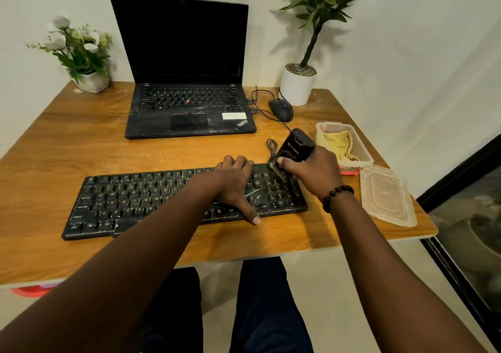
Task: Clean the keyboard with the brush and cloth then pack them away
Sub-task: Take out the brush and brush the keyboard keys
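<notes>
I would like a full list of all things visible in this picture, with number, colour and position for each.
keyboard: 1, black and dusty, front of table
brush: 1, black, over the keyboard's right end, held
cloth: 1, yellow, inside the container
container: 1, clear plastic, right side of table
lid: 1, clear, right table edge, in front of the container
laptop: 1, black, open, screen dark, back centre
mouse: 1, black, wired, right of the laptop
flower pot: 1, white flowers, back left corner
green plant: 1, white pot, back right
table: 1, brown wood
left hand: 1, pressing flat on the keyboard
right hand: 1, black bead bracelet, gripping the brush
</notes>
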`<move>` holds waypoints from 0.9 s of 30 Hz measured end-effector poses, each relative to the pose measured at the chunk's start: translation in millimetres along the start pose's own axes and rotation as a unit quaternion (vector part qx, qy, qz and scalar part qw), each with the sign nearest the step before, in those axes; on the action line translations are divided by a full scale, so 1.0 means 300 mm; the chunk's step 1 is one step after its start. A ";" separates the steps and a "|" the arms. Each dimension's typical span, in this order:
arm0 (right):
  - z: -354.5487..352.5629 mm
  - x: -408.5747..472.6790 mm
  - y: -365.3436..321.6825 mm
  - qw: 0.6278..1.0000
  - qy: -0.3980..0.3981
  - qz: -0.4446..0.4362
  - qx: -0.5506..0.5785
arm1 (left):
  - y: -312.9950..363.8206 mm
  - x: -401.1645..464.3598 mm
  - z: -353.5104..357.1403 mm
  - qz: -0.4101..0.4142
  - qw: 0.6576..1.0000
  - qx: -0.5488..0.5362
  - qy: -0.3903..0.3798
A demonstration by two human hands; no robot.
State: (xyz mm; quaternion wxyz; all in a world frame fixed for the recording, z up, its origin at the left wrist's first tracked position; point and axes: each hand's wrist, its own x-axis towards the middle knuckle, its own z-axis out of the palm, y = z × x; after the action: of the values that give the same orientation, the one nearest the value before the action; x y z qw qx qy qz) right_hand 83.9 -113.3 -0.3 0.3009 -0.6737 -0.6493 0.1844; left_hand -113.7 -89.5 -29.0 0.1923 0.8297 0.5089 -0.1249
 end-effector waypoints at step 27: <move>0.094 0.197 -0.092 0.971 -0.141 -0.134 -0.140 | -0.083 -0.048 -0.006 -0.041 0.998 0.042 0.008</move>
State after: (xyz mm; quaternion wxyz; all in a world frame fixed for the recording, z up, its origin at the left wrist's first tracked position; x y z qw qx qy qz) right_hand 50.2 -51.1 4.7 0.1316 -0.5834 -0.7886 0.1430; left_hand -142.5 -90.0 -26.3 0.1478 0.8166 0.5382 -0.1471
